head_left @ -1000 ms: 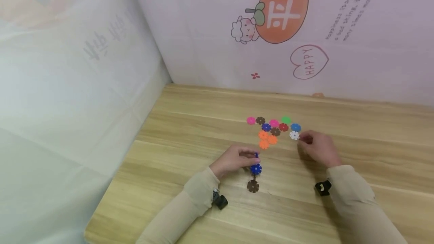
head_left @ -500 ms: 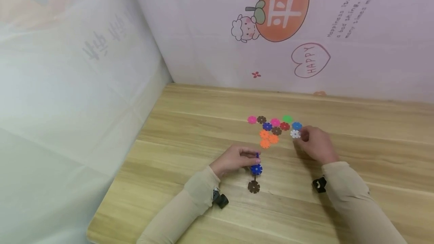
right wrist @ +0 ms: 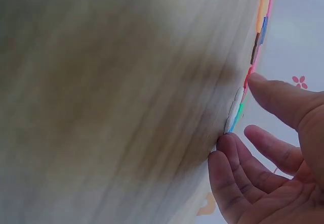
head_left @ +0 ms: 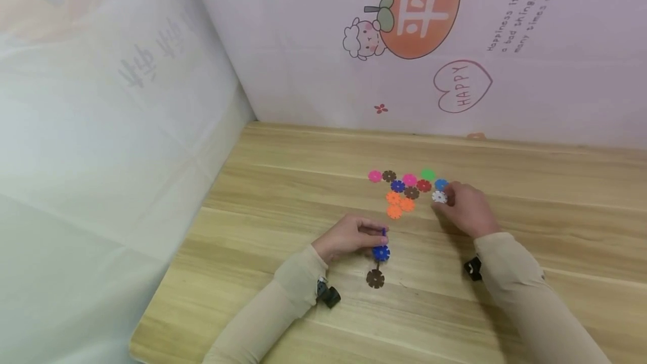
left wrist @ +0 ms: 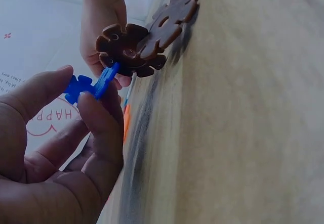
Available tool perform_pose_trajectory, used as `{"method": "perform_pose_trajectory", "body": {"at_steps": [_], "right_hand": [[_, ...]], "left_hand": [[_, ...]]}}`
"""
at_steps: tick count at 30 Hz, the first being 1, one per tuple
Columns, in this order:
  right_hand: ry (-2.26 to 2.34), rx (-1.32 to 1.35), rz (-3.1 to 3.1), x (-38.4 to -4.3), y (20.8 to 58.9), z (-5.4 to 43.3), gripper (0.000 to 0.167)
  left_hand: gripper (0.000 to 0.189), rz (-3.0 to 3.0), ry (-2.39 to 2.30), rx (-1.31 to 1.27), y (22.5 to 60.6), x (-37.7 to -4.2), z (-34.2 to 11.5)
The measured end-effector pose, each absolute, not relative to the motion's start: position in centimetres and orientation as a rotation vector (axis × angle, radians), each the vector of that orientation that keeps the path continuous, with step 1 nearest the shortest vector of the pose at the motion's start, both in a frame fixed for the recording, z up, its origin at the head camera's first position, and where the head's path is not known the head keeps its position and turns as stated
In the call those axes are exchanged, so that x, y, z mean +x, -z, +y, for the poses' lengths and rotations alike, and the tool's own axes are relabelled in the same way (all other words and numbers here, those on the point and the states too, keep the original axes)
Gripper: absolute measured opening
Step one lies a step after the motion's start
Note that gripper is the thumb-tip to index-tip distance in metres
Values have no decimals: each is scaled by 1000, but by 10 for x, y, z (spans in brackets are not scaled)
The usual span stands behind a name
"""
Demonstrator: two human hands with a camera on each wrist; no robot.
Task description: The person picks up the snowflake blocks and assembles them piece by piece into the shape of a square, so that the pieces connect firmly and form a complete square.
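Note:
In the head view my left hand (head_left: pixel 349 236) pinches the upper blue snowflake disc (head_left: pixel 384 232) of a short chain of slotted plastic discs. Below it hang another blue disc (head_left: pixel 381 253) and brown discs (head_left: pixel 375 279). The left wrist view shows two brown discs (left wrist: pixel 121 48) joined at an angle to the blue ones (left wrist: pixel 78 88), held off the table. My right hand (head_left: pixel 470 208) reaches over a white snowflake disc (head_left: pixel 438 196) lying flat. Seen from the right wrist, fingertips are right at one edge of the white disc (right wrist: pixel 233 110), with the thumb beyond its other end.
Loose discs lie left of my right hand: orange (head_left: pixel 393 212), dark blue (head_left: pixel 397 186), red (head_left: pixel 423 185), green (head_left: pixel 427 174), light blue (head_left: pixel 441 183), plus pink and brown ones. A printed cloth (head_left: pixel 303 60) stands behind the wooden table (head_left: pixel 283 184), another sheet (head_left: pixel 126 156) at left.
My right hand has moved left and slightly away from me, its fingers now around the white disc. The left hand keeps its grip on the chain almost in place.

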State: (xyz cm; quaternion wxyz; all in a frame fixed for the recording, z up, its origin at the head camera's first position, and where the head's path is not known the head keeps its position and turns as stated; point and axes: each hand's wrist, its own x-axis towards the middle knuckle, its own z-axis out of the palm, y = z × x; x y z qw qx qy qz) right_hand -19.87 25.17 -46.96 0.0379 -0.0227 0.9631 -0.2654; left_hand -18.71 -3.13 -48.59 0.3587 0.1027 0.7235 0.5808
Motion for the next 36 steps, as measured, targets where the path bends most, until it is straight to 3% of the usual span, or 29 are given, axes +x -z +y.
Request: {"method": "perform_pose_trajectory", "body": {"at_steps": [20,36], "right_hand": [[683,-201,2996,-204,470,251,30],[776,-211,2915,-205,475,255,37]], "left_hand": [[36,1755,-1529,200,485,-185,-31],[36,1810,-1447,254,481,-185,-33]]}}
